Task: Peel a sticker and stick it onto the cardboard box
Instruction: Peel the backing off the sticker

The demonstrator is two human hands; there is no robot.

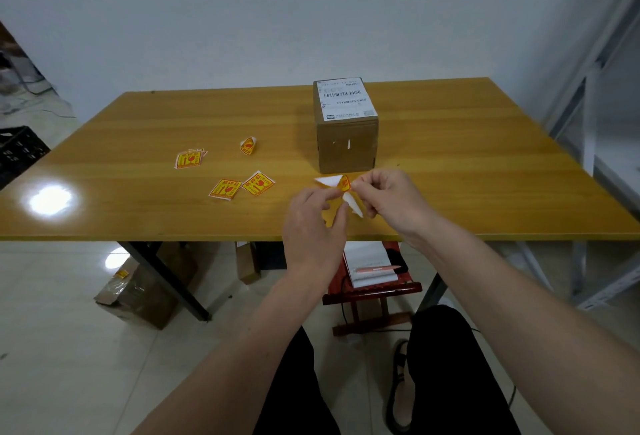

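Observation:
A brown cardboard box [347, 144] with a white shipping label on top stands at the middle of the wooden table [450, 164]. Just in front of it, both hands hold one yellow-and-red sticker [345, 183] above the table's near edge. My right hand [391, 199] pinches the sticker's curled yellow corner. My left hand [311, 223] grips the white backing paper [353, 204], which sticks out in white points between the hands. The sticker is partly lifted off the backing.
Several more yellow stickers lie to the left: a small stack [188, 158], two flat ones [225, 189] [258, 183], and a curled one [248, 145]. Under the table are a red stool [372, 291] with a notepad and pen, and cardboard boxes [138, 292].

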